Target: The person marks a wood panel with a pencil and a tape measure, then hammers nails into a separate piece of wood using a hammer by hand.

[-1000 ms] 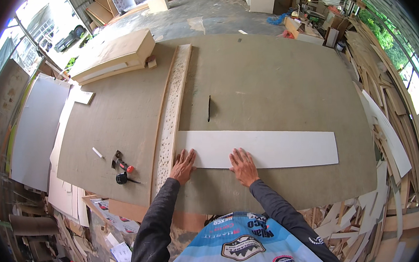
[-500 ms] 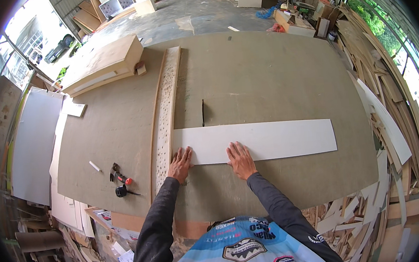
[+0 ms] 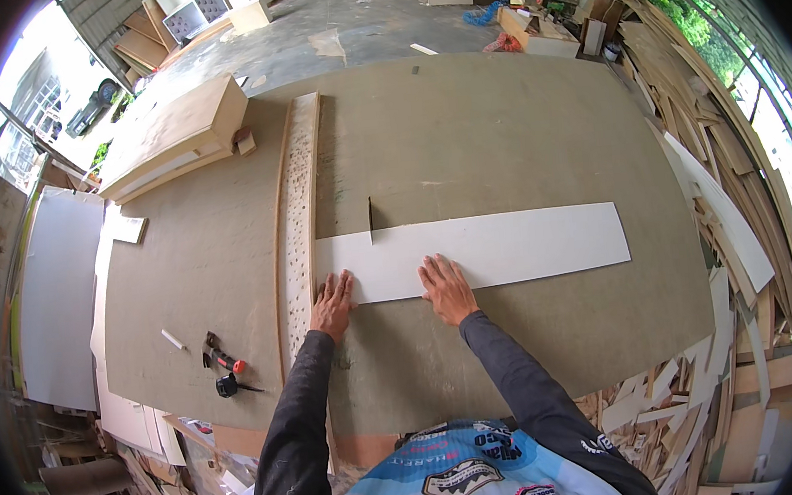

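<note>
A long white board (image 3: 526, 245) lies flat on a large brown tabletop. Its left end meets a long wooden guide strip (image 3: 297, 190) with a speckled face. My left hand (image 3: 332, 306) rests at the board's near left corner, close beside the guide, fingers stretched out. Farther right along the near edge, my right hand (image 3: 448, 289) lies with fingers spread on the white surface. A thin dark blade-like strip (image 3: 370, 214) stands at the board's far edge and reaches a little way into it. Neither hand wraps around anything.
On the tabletop (image 3: 516, 350), left of the guide, lie a hammer (image 3: 222, 354), a black tape measure (image 3: 230, 385) and a white stick (image 3: 173, 339). A wooden box (image 3: 174, 139) sits at the far left. Timber offcuts (image 3: 733, 156) are stacked along the right side.
The white board has slid away from me along the guide, so the dark strip now cuts into its far edge. Both hands moved with it. The view has shifted slightly.
</note>
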{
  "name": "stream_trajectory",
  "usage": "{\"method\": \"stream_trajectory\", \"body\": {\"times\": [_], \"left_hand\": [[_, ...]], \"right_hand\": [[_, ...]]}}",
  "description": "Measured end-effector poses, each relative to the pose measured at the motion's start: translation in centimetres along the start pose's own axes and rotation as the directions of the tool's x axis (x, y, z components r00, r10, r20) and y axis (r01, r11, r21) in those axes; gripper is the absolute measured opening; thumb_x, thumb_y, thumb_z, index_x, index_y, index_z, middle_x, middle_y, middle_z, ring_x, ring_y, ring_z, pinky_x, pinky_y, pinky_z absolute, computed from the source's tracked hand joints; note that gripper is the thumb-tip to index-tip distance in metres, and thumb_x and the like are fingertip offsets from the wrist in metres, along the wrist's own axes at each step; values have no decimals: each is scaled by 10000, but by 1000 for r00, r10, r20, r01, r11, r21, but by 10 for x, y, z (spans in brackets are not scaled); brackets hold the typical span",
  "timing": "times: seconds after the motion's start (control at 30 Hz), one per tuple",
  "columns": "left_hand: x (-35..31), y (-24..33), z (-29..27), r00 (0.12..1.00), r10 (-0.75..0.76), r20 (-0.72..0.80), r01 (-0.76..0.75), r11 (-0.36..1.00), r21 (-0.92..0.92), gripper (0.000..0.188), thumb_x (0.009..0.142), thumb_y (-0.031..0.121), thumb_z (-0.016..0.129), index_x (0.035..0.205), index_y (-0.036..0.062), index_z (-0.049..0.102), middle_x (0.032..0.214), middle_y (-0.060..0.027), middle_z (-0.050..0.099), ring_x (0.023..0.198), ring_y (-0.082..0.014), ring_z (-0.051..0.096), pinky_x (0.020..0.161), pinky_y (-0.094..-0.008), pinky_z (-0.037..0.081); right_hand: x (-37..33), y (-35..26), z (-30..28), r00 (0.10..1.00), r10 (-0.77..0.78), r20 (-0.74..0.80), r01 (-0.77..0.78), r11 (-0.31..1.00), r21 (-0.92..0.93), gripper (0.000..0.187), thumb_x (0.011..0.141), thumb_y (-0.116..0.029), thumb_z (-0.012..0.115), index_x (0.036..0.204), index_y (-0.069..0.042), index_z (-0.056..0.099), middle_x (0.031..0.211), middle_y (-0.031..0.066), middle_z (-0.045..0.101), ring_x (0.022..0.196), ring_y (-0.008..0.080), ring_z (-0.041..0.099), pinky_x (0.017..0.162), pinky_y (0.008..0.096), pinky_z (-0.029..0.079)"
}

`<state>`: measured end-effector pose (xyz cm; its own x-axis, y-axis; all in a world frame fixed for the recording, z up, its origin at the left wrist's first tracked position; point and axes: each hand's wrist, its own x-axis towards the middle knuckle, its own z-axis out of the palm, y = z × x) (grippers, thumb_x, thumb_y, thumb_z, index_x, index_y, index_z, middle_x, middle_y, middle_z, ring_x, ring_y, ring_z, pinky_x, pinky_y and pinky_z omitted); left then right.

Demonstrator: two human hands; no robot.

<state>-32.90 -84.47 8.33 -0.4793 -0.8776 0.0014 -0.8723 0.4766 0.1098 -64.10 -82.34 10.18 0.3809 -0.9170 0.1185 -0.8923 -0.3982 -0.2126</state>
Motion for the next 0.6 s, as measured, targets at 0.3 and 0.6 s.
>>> {"method": "stream_trajectory", "body": {"times": [0.3, 0.6], "left_hand": [[36, -17, 1, 1000, 3, -7, -3, 1000, -20, 611, 934, 185, 544, 1483, 28, 326, 1578, -108, 275, 1433, -394, 267, 1156, -479, 280], [65, -31, -1, 1000, -1, -6, 1, 1000, -18, 608, 933, 191, 557, 1477, 37, 334, 1577, -107, 278, 1434, -391, 266, 1154, -478, 285]], "right_hand": [[32, 18, 8, 1000, 24, -20, -24, 1000, 1, 540, 928, -296, 579, 1397, -51, 472, 1512, 124, 380, 1424, 329, 295, 1153, 508, 267], [62, 32, 8, 999, 35, 8, -35, 999, 5, 541, 932, -295, 569, 1408, -60, 464, 1517, 127, 374, 1429, 329, 289, 1162, 502, 255]]}}
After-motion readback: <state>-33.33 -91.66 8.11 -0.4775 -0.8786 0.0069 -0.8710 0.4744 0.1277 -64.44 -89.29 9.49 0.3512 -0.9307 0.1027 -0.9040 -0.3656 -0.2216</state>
